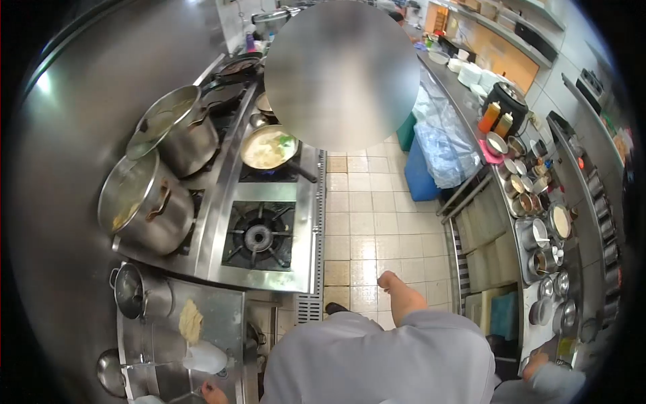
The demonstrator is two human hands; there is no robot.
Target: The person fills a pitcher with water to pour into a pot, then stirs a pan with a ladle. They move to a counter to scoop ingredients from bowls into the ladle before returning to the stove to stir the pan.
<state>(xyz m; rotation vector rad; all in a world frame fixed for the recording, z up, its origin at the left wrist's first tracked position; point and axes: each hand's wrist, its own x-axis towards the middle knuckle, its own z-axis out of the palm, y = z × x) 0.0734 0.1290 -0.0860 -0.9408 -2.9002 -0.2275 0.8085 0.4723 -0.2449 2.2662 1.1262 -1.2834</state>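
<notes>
Over the tiled floor, in front of my grey shirt [377,360], my right hand [388,280] hangs with its fingers curled in and nothing seen in it. My left hand [214,392] is at the bottom edge, partly cut off, beside a whitish container [205,357] on the steel counter [225,313]; its fingers are too unclear to read. A pale, dough-like piece [191,320] lies just beyond that container. Left of it stands a pot [157,296] with a dark inside.
Two tall pots [151,209] and a pan of pale food [269,147] stand on the stove. One burner [258,237] is bare. A person, blurred, stands ahead. Blue bin [421,168] and bowl-laden counter lie right; another person's hand [536,364] is at lower right.
</notes>
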